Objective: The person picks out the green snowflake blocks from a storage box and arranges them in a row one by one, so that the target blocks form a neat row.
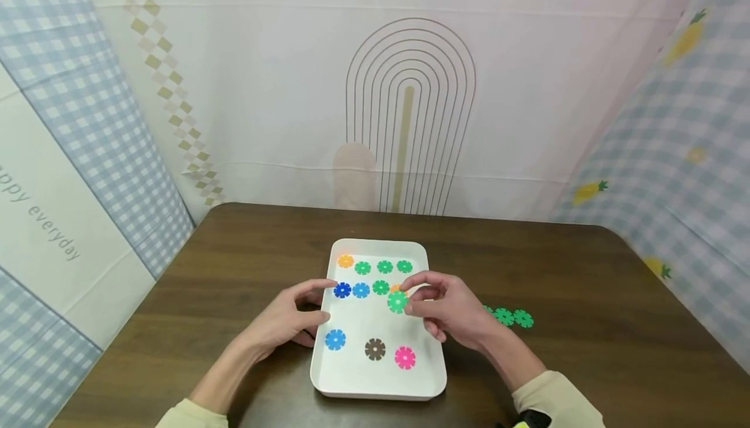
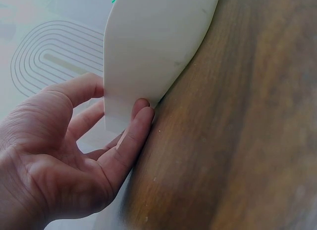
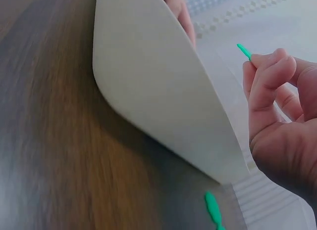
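Note:
A white tray (image 1: pixel 357 314) (image 2: pixel 148 47) (image 3: pixel 153 81) lies on the table, with small notched discs spread over it. My left hand (image 1: pixel 281 324) (image 2: pixel 64 151) holds the tray's left side, some fingertips at the rim and others low on the outer wall. Between thumb and forefinger, my right hand (image 1: pixel 459 314) (image 3: pixel 287 106) pinches a green disc (image 1: pixel 398 301) (image 3: pixel 243 51) above the tray. Just behind that disc, an orange disc (image 1: pixel 399 288) is partly covered. A green disc (image 1: pixel 381 287) and two blue discs, light (image 1: pixel 361 290) and dark (image 1: pixel 342 290), sit left of it.
Farther back in the tray are an orange disc (image 1: pixel 346 261) and several green ones (image 1: pixel 385 267). Nearer lie blue (image 1: pixel 335 339), brown (image 1: pixel 375 349) and pink (image 1: pixel 405 357) discs. Green discs (image 1: pixel 523 318) (image 3: pixel 213 207) rest on the brown table (image 1: pixel 263 239) at right, partly behind my right arm.

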`<state>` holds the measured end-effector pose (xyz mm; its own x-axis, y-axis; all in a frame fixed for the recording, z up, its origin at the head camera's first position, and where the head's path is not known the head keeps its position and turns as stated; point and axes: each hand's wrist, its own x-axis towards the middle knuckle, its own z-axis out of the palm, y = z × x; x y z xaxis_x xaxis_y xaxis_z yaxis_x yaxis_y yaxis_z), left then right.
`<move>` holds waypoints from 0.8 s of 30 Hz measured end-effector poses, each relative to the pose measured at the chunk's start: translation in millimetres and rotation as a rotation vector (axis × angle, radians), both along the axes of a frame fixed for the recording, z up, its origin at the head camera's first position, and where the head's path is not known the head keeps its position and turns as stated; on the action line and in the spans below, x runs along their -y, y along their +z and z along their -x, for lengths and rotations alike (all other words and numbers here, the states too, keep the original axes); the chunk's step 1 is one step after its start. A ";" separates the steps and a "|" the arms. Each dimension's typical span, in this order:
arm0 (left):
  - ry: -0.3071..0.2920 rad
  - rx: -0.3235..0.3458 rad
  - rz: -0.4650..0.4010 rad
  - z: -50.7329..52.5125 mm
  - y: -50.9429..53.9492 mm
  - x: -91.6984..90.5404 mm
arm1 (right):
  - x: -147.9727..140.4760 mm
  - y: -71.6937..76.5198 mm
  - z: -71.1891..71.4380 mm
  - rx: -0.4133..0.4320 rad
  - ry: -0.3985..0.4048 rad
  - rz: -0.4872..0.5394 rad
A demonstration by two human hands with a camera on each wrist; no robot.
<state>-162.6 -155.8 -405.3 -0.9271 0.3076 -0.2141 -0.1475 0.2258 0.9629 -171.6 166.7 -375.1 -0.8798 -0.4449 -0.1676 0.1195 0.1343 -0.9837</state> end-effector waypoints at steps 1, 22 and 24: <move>0.001 0.001 0.002 0.0 0.0 0.2 | -4.3 -0.4 -0.3 -0.002 -0.004 0.009; 0.007 0.011 0.012 0.4 0.0 1.0 | -132.3 -19.8 -11.3 -0.054 -0.257 0.057; 0.004 0.009 0.007 0.9 0.5 0.6 | -145.5 -19.7 -12.7 -0.053 -0.278 0.058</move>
